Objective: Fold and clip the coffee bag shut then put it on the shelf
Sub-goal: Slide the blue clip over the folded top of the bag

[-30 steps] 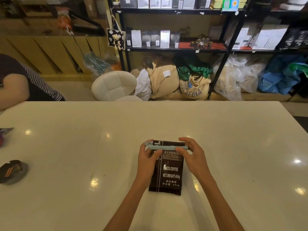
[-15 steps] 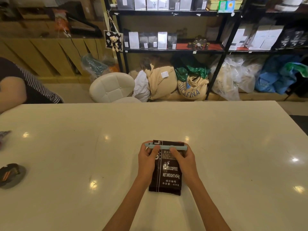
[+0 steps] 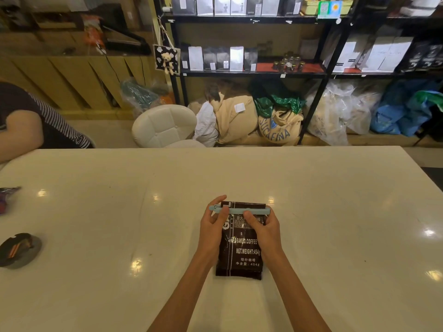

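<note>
Now both hands [image 3: 239,226] — clip [image 3: 239,210] across bag [image 3: 242,255].

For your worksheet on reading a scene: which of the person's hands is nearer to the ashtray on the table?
Left. The left hand is at the coffee bag's left edge, on the ashtray's side; the right hand is at the bag's right edge, farther away.

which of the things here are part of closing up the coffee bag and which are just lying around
In the job:
coffee bag
blue clip across the bag's top
left hand and right hand, both at the clip
shelf behind the table

Lying about:
ashtray at the table's left edge
wrapper
white stool
sacks on the floor
</note>
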Available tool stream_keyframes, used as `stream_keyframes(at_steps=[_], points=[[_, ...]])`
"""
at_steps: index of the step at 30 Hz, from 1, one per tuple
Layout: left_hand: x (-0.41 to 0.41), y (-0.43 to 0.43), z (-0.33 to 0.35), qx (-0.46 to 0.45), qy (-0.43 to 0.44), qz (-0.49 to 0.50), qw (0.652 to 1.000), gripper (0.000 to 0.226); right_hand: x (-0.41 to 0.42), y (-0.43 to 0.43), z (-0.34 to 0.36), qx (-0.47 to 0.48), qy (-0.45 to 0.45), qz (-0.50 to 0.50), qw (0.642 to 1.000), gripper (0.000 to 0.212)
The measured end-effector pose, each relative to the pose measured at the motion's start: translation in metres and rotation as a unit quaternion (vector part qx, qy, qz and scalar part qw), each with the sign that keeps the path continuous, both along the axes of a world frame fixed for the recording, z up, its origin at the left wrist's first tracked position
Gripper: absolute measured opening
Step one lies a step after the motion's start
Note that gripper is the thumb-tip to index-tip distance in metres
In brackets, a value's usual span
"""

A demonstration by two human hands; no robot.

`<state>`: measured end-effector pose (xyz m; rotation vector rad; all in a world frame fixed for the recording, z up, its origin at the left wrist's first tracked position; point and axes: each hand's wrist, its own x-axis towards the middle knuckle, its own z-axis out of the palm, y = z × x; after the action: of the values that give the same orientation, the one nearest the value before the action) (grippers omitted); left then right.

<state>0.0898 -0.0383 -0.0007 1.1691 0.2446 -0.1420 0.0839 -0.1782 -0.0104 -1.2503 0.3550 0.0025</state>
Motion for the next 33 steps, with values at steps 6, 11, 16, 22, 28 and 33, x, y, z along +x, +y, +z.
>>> stream_keyframes(at_steps=[6, 11, 16, 22, 28, 33], points=[[-0.001, -0.006, -0.001, 0.010, 0.027, 0.075, 0.997, 0.015, 0.002, 0.001, -0.003, -0.004, -0.002, 0.004, 1.000, 0.032], [0.001, -0.006, -0.002, 0.023, 0.035, 0.105, 0.994, 0.017, 0.004, 0.003, -0.004, -0.015, 0.005, 0.004, 1.000, 0.029], [0.003, -0.007, -0.003, 0.021, 0.041, 0.117, 0.992, 0.013, 0.005, 0.002, -0.005, -0.019, 0.004, 0.004, 1.000, 0.025], [0.002, -0.009, -0.005, 0.027, 0.038, 0.133, 0.990, 0.013, 0.006, 0.003, -0.006, -0.007, 0.006, 0.005, 1.000, 0.029], [0.001, -0.012, -0.003, 0.042, 0.029, 0.146, 0.988, 0.015, 0.007, 0.002, -0.008, -0.008, 0.005, 0.004, 1.000, 0.037], [-0.001, -0.010, -0.004, 0.040, 0.033, 0.157, 0.986, 0.021, 0.007, 0.005, -0.010, -0.028, -0.003, 0.006, 1.000, 0.035]])
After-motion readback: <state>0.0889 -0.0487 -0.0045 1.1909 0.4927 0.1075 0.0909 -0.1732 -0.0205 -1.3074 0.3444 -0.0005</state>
